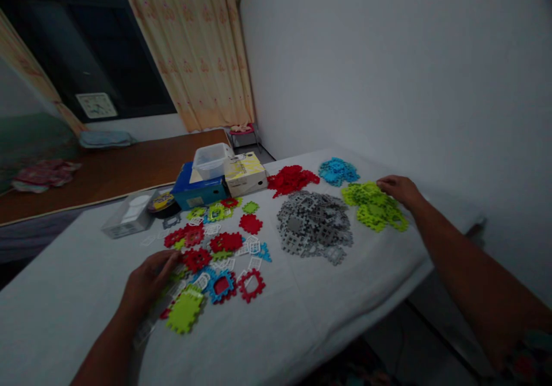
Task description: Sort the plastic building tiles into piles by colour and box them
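My left hand (149,279) rests on the white table (64,311), fingers curled down onto a scatter of mixed plastic puzzle tiles (215,248) in red, green, blue and white. A large lime-green tile (184,311) lies just below it. My right hand (399,189) reaches far right, fingers bent onto the edge of a lime-green tile pile (374,206). What either hand holds, if anything, is hidden under the fingers. A grey tile pile (314,224), a red pile (291,179) and a blue pile (338,171) lie between and behind.
A blue box (199,190), a clear plastic tub (211,160) and a white carton (245,173) stand at the table's back. A grey container (128,216) lies at the left. The white wall (388,75) is close on the right; the table edge drops at the front right.
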{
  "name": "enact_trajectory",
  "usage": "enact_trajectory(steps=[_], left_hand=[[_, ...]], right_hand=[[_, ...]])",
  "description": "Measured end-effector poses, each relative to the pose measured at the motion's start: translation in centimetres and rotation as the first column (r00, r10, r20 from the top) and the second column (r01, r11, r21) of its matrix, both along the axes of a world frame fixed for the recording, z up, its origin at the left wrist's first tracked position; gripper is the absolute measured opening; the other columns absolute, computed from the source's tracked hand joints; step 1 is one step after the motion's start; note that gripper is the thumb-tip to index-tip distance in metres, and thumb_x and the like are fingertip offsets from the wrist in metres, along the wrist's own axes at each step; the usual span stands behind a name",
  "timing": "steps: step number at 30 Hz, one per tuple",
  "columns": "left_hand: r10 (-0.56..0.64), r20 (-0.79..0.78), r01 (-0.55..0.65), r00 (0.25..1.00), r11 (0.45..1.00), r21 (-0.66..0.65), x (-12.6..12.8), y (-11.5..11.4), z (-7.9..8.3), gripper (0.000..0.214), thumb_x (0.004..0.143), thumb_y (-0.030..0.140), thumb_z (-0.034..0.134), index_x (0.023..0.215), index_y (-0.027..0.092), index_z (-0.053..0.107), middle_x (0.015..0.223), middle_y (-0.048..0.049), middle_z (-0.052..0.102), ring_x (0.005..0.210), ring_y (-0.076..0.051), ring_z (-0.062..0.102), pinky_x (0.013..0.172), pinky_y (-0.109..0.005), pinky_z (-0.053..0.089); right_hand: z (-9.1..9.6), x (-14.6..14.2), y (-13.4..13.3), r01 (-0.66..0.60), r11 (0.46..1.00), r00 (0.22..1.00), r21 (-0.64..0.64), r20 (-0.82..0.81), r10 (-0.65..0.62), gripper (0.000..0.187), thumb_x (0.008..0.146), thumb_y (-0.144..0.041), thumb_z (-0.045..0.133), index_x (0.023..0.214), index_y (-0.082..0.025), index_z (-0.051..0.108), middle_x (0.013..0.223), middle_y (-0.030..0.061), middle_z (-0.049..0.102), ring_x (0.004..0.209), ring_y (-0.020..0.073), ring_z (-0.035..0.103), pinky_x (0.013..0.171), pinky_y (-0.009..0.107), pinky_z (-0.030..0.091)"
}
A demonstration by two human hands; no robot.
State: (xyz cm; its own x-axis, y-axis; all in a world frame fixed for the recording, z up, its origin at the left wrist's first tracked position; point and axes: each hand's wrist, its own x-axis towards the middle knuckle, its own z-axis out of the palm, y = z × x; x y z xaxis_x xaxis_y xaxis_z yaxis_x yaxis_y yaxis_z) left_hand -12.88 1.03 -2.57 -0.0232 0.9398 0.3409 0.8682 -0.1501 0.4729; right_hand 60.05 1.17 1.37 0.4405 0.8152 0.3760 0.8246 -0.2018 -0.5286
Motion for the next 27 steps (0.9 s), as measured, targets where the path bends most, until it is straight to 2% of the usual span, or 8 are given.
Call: enact_trajectory(steps=[4, 6, 8, 12, 15, 17, 21, 27], left_hand=[[-0.009, 0.033, 0.01, 0.999, 1.0, -0.016, 0.4, -0.5, 0.2, 0.062, 0.078, 0.076, 0.045, 0.092, 0.024, 0.074, 0.107, -0.0087, 0.076, 0.101, -0.03, 0.07, 0.097, -0.044, 0.052], [-0.027, 0.072, 0.028, 0.997, 1.0, -0.013, 1.0, -0.8, 0.3, 0.063, 0.078, 0.077, 0.044, 0.09, 0.023, 0.074, 0.105, -0.0086, 0.076, 0.1, -0.028, 0.07, 0.096, -0.041, 0.052], [-0.056, 0.108, 0.057, 0.993, 0.998, -0.014, 1.7, -0.9, 0.3, 0.064, 0.079, 0.077, 0.045, 0.089, 0.022, 0.074, 0.101, -0.0085, 0.077, 0.098, -0.027, 0.07, 0.094, -0.039, 0.053], [-0.079, 0.158, 0.08, 0.984, 0.997, -0.003, 2.2, -1.1, 0.3, 0.062, 0.079, 0.076, 0.047, 0.089, 0.021, 0.074, 0.1, -0.0091, 0.076, 0.099, -0.026, 0.069, 0.095, -0.04, 0.051], [-0.03, 0.209, 0.021, 0.978, 0.999, 0.049, 1.5, -1.2, 0.5, 0.059, 0.079, 0.074, 0.049, 0.09, 0.021, 0.074, 0.103, -0.0099, 0.076, 0.101, -0.027, 0.068, 0.097, -0.043, 0.05], [-0.007, 0.242, -0.014, 0.97, 0.996, 0.083, 0.8, -1.3, 0.6, 0.056, 0.081, 0.071, 0.05, 0.09, 0.021, 0.074, 0.103, -0.0097, 0.076, 0.1, -0.027, 0.068, 0.097, -0.044, 0.05], [0.037, 0.267, -0.068, 0.963, 0.992, 0.106, -0.1, -1.0, 0.4, 0.052, 0.083, 0.064, 0.05, 0.091, 0.019, 0.074, 0.102, -0.0091, 0.076, 0.098, -0.025, 0.068, 0.096, -0.04, 0.05], [-0.02, 0.231, -0.005, 0.973, 0.994, 0.108, 0.0, -0.5, -0.7, 0.048, 0.086, 0.061, 0.05, 0.092, 0.02, 0.074, 0.101, -0.0093, 0.076, 0.099, -0.024, 0.068, 0.095, -0.039, 0.05]], right_hand=[[2.2, -4.4, -0.1, 0.027, 1.0, 0.987, 0.007, 0.159, -0.027, 0.029, 0.087, -0.038, 0.056, 0.097, -0.017, 0.074, 0.097, 0.0139, 0.074, 0.078, 0.0229, 0.067, 0.069, 0.035, 0.046], [3.3, -8.4, -0.2, -0.133, 0.989, 0.975, 0.072, 0.189, 0.117, 0.029, 0.089, -0.038, 0.054, 0.101, -0.019, 0.073, 0.101, 0.0125, 0.073, 0.079, 0.0221, 0.066, 0.072, 0.034, 0.047], [4.0, -13.5, -0.5, -0.356, 0.931, 0.922, 0.084, 0.193, 0.335, 0.028, 0.09, -0.038, 0.054, 0.102, -0.02, 0.072, 0.102, 0.0102, 0.072, 0.079, 0.0209, 0.066, 0.074, 0.033, 0.048], [4.2, -25.1, -1.2, -0.764, 0.639, 0.625, -0.085, 0.15, 0.766, 0.026, 0.092, -0.034, 0.052, 0.104, -0.022, 0.071, 0.105, 0.0084, 0.072, 0.086, 0.0206, 0.065, 0.08, 0.032, 0.049], [2.8, -32.6, -0.7, -0.879, 0.421, 0.409, -0.225, 0.102, 0.907, 0.027, 0.093, -0.029, 0.051, 0.112, -0.021, 0.069, 0.112, 0.0092, 0.071, 0.092, 0.0205, 0.065, 0.086, 0.032, 0.048], [1.6, -36.5, 0.3, -0.893, 0.349, 0.331, -0.285, 0.111, 0.937, 0.029, 0.093, -0.026, 0.052, 0.117, -0.02, 0.067, 0.118, 0.0102, 0.069, 0.102, 0.0217, 0.063, 0.091, 0.033, 0.046], [-0.5, -41.4, 2.6, -0.858, 0.349, 0.305, -0.376, 0.173, 0.937, 0.036, 0.088, -0.033, 0.063, 0.121, -0.018, 0.065, 0.125, 0.0129, 0.066, 0.115, 0.0282, 0.057, 0.096, 0.037, 0.041], [-2.0, -42.9, 3.1, -0.851, 0.306, 0.265, -0.427, 0.153, 0.952, 0.044, 0.093, -0.04, 0.056, 0.13, -0.016, 0.058, 0.125, 0.0146, 0.065, 0.108, 0.0273, 0.059, 0.092, 0.034, 0.041]])
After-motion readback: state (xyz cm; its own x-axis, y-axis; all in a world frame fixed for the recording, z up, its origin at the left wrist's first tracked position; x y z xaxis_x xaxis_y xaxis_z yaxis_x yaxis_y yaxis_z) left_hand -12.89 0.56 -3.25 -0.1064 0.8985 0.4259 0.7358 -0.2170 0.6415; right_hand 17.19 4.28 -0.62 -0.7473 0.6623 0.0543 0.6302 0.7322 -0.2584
